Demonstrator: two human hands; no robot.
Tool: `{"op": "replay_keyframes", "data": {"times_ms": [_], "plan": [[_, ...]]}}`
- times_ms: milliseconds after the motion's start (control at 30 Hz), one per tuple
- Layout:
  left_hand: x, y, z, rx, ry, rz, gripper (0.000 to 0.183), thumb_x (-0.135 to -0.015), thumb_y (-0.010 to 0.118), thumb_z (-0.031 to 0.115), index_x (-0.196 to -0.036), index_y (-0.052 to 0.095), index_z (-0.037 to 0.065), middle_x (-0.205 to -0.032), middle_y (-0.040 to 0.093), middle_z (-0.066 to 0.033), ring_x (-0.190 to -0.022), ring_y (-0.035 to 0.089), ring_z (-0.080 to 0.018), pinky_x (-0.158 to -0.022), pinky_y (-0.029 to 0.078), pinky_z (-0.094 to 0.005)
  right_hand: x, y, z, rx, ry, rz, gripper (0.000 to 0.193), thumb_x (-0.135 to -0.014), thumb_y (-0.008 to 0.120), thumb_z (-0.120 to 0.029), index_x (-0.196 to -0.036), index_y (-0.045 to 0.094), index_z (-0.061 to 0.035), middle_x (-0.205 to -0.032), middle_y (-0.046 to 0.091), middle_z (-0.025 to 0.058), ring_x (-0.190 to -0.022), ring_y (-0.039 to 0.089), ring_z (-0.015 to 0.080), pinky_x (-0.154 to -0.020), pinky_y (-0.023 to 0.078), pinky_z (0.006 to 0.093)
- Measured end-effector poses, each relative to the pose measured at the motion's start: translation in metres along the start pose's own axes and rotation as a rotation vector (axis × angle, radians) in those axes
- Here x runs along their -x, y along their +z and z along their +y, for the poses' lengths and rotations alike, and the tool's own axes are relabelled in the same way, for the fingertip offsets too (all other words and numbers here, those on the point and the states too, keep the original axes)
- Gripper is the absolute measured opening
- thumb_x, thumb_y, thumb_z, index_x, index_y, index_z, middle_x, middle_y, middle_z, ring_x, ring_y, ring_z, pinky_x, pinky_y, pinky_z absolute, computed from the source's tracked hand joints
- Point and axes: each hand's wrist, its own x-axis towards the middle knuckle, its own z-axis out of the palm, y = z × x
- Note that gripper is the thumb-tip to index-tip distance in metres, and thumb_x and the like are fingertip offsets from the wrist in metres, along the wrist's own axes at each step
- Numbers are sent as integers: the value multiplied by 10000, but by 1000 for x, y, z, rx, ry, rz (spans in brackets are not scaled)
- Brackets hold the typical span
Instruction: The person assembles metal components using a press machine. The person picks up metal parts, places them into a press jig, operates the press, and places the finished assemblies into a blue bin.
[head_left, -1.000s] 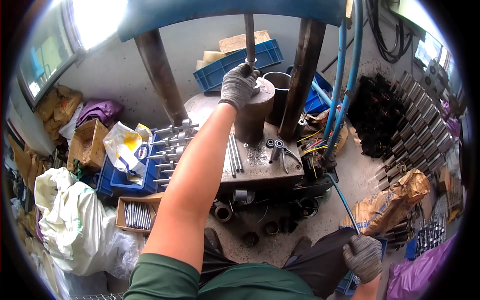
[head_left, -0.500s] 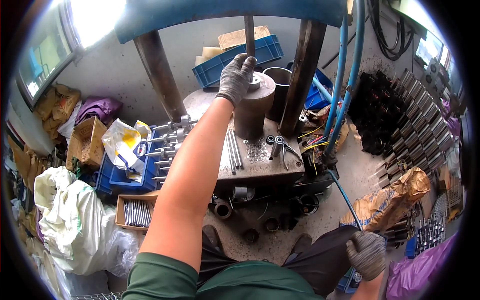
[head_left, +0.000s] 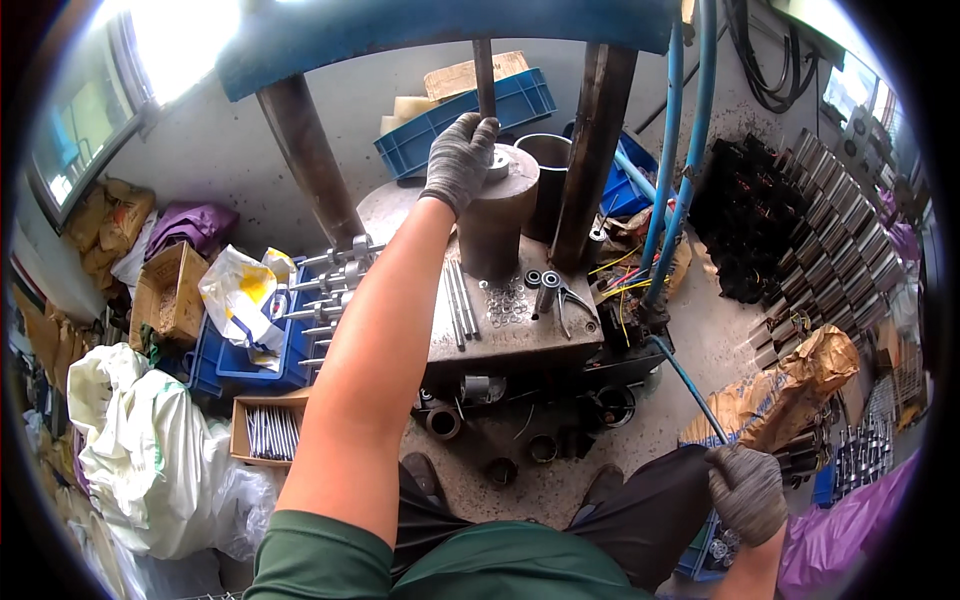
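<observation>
My left hand (head_left: 461, 163), in a grey knitted glove, reaches far forward to the top of a thick upright metal cylinder (head_left: 492, 235). Its fingers close around the lower part of a vertical steel rod (head_left: 484, 78), which comes down from under a blue press beam (head_left: 450, 25). A small metal ring (head_left: 497, 168) lies on the cylinder top beside the glove. Low on the right, my gloved right hand (head_left: 748, 495) is wrapped round the end of a blue lever (head_left: 685, 383). The palm side of both gloves is hidden.
The press table (head_left: 475, 352) carries slim metal shafts (head_left: 458, 300), small rings (head_left: 507, 305), bearings (head_left: 533, 279) and pliers (head_left: 566, 306). Shafted rotors (head_left: 335, 285) line its left side. A blue crate (head_left: 262, 375) stands left; a brown paper sack (head_left: 775, 400) lies right.
My right hand has moved slightly up and to the right with the lever end. My left hand keeps its place at the rod. The whole view has shifted a little.
</observation>
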Motion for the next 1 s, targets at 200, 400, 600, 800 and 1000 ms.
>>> {"op": "replay_keyframes", "data": {"times_ms": [200, 400, 600, 800, 1000], "plan": [[1, 1, 2, -54, 12, 10, 306, -1049, 628, 312, -1124, 713, 28, -768, 681, -58, -692, 612, -134, -690, 516, -322, -2, -4, -1, 5, -24, -60, 173, -831, 687, -96, -980, 739, -25, -846, 698, 210, -796, 685, 419, -754, 549, 502], [-3, -1, -4, -81, -36, -15, 300, -1047, 633, 332, -1082, 720, 47, -830, 680, -30, -770, 605, -113, -756, 515, -295, 0, -3, 9, 67, -48, -171, 185, -819, 701, -114, -978, 740, -28, -867, 714, 211, -815, 701, 418, -758, 564, 495], [-4, 0, -6, -91, -5, 24, 261, -1043, 646, 295, -1077, 722, 48, -818, 666, -15, -756, 589, -96, -736, 506, -277, -1, -3, 6, -11, -41, -53, 213, -819, 690, -98, -1015, 742, -30, -888, 720, 215, -830, 702, 422, -777, 568, 492], [-1, 0, -3, -31, -45, -15, 258, -1046, 647, 283, -1103, 719, 43, -859, 681, -10, -791, 602, -85, -757, 510, -262, -4, -7, 2, -40, 13, -23, 262, -829, 687, -103, -1076, 732, -28, -959, 740, 202, -883, 717, 405, -815, 574, 480], [-7, 4, -13, 70, 20, -32, 251, -1055, 648, 243, -1214, 695, 55, -903, 690, 1, -825, 620, -86, -788, 522, -251, -21, -26, -5, 37, 20, 74, 292, -836, 677, -64, -1123, 708, -25, -984, 713, 211, -933, 696, 411, -849, 559, 482]]}}
